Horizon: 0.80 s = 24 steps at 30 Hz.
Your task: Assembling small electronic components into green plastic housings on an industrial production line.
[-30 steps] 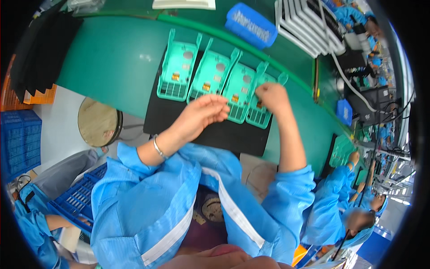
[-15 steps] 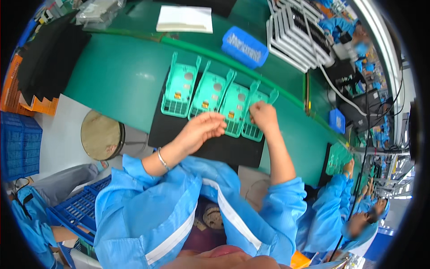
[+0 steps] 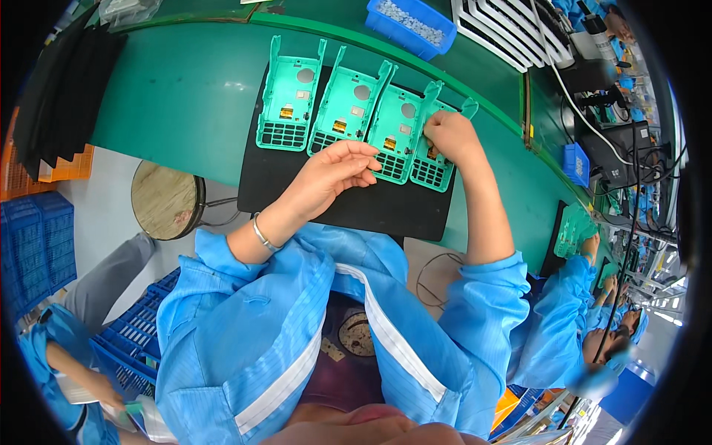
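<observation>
Right hand [image 3: 452, 138], fingertips bunched (whether pinching anything cannot be told), over the rightmost green case [image 3: 430, 173], whose long axis runs outward, leaning right; left hand [image 3: 335, 178], half-curled, grip unclear, lies farther from it.

Four green casings [image 3: 282, 90] on one black mat [image 3: 334, 211], by my remote count.
From here I tally two bare hands, one left hand [image 3: 335, 176] and one right hand [image 3: 454, 139], with one bracelet [image 3: 263, 232]. I get four gold patches [image 3: 286, 113], one per casing, and three round grey spots [image 3: 305, 76]; the right hand hides part of the fourth casing. I make it one round stool [image 3: 159, 200]. The white-edged frames [image 3: 493, 30] and black sheets [image 3: 63, 89] overlap too much for me to number.
</observation>
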Available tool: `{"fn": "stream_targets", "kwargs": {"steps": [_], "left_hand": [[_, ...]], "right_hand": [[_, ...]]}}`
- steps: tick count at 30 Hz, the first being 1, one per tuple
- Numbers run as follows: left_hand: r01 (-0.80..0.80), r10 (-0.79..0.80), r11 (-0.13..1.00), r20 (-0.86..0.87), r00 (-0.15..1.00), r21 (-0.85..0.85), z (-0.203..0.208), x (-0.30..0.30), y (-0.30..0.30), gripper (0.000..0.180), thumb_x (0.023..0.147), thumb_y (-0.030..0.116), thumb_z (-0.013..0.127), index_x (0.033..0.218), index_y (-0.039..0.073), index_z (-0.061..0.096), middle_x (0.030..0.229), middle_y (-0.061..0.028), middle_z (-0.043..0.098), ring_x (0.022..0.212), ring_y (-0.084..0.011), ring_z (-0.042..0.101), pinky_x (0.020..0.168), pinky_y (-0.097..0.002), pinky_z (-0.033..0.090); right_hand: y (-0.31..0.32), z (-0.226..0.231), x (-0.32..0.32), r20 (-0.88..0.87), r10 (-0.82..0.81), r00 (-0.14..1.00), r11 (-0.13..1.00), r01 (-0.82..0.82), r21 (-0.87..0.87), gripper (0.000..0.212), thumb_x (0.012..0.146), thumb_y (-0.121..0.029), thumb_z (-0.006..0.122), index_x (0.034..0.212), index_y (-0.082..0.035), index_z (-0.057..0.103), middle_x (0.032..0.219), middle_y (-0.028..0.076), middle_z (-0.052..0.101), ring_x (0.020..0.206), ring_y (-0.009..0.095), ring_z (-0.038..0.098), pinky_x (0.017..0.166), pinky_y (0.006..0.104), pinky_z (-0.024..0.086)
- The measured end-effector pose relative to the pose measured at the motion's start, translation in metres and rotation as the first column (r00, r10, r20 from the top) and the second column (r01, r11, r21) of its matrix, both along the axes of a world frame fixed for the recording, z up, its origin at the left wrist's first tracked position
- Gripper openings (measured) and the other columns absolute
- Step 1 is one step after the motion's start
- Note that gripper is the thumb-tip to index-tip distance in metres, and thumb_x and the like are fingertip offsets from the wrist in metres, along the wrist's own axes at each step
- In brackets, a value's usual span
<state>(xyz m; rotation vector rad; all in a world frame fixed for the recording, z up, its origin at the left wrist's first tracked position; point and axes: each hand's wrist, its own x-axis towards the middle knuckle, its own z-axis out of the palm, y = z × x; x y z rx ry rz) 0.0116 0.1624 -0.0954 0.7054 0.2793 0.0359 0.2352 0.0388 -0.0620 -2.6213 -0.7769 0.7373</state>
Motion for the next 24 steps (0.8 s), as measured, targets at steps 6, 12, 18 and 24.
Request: {"fn": "stream_targets", "kwargs": {"steps": [6,12,18,24], "left_hand": [[-0.011,0.011,1.000,0.006,1.000,0.000,-0.005,0.003,-0.002,0.023,0.093,0.013,0.051,0.114,0.003,0.055,0.099,-0.0062,0.062,0.086,-0.0120,0.059,0.080,-0.0260,0.046],[-0.004,0.003,1.000,0.017,1.000,0.026,-0.006,-0.001,0.001,0.023,0.094,0.013,0.050,0.114,0.003,0.055,0.098,-0.0062,0.062,0.086,-0.0121,0.059,0.079,-0.0257,0.047],[0.001,-0.001,0.999,0.008,1.000,0.042,-0.007,0.001,0.000,0.023,0.094,0.013,0.050,0.114,0.003,0.055,0.099,-0.0059,0.061,0.086,-0.0120,0.059,0.079,-0.0256,0.048],[0.005,-0.006,1.000,0.017,1.000,0.025,-0.005,0.001,0.000,0.023,0.094,0.014,0.050,0.113,0.003,0.055,0.099,-0.0058,0.061,0.086,-0.0117,0.059,0.080,-0.0255,0.047]], "right_hand": [[-0.009,-0.009,-0.019,0.238,-0.001,0.971,0.999,-0.011,0.049,0.023,0.083,-0.021,0.050,0.087,-0.003,0.064,0.081,0.018,0.065,0.080,0.036,0.061,0.072,0.0428,0.049],[-0.028,-0.012,-0.042,0.193,-0.095,0.977,0.932,0.019,0.362,0.020,0.085,-0.015,0.053,0.096,-0.004,0.065,0.087,0.018,0.064,0.079,0.035,0.061,0.070,0.0405,0.049],[-0.032,-0.028,-0.061,0.566,0.032,0.824,0.916,-0.250,0.312,0.027,0.077,0.002,0.055,0.101,-0.006,0.065,0.094,0.010,0.059,0.083,0.029,0.060,0.070,0.0374,0.050],[-0.032,-0.026,-0.063,0.624,0.067,0.779,0.912,-0.301,0.279,0.026,0.077,0.001,0.056,0.100,-0.005,0.065,0.092,0.011,0.060,0.080,0.029,0.060,0.069,0.0374,0.050]]}}
